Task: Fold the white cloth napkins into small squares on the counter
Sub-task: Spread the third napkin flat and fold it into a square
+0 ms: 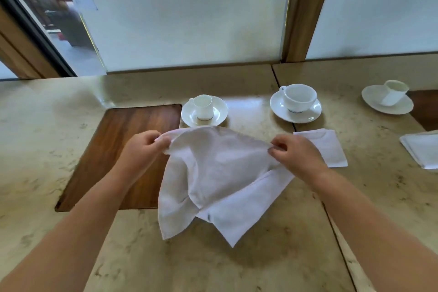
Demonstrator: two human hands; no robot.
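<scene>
Fingers [163, 142] of my left hand [142, 149] pinch the white napkin's [213, 180] top left corner, and my right hand [294, 154] is clamped on its top right corner, so it hangs unfolded, lower corners drooping onto the bench [237, 268]. Its folds hide part of the wooden inset [123, 149]. I see one folded napkin [329, 147] partly behind my right hand; another folded napkin [424, 152] is cut off at the right edge. Three cups on saucers stand farther back.
</scene>
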